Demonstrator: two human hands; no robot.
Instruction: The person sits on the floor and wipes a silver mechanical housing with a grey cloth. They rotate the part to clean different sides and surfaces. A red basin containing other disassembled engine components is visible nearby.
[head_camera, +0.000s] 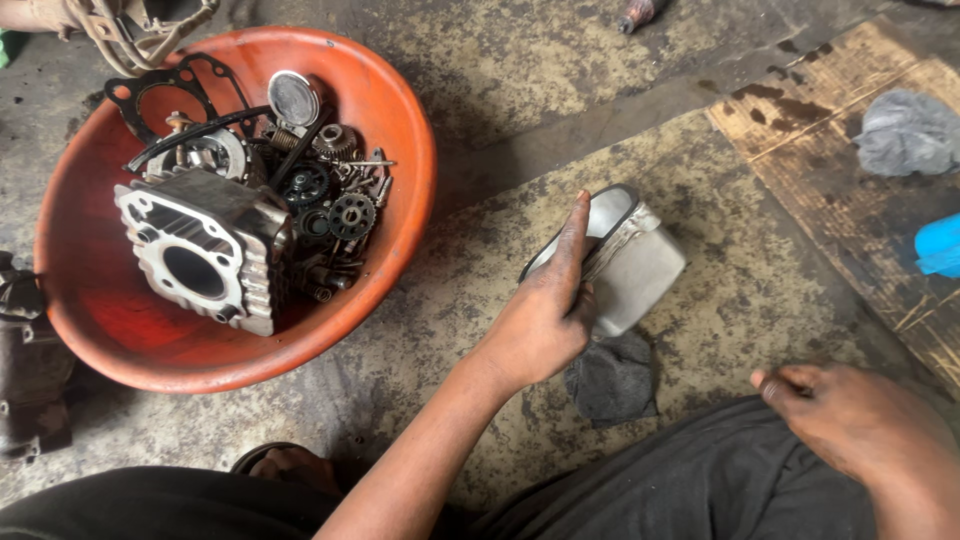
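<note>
Reading left to right, I see at the floor's left edge an orange basin (400, 190) holding a finned cylinder block (200, 250), gears (340, 205) and a gasket (165, 95). At centre, my left hand (540, 315) is closed around a small metal can (625, 265), index finger laid along its open oval rim; a dark rag (612, 378) lies touching beneath. I judge the can light, thin-walled, easily dented and probably oily, so best gripped round the flat sides. My right hand (855, 420) rests loosely curled on my knee, holding nothing. The surface is stained, gritty concrete floor (560, 80); a worn wooden board (850, 210) with a grey cloth (905, 130) occupies the right edge.
</note>
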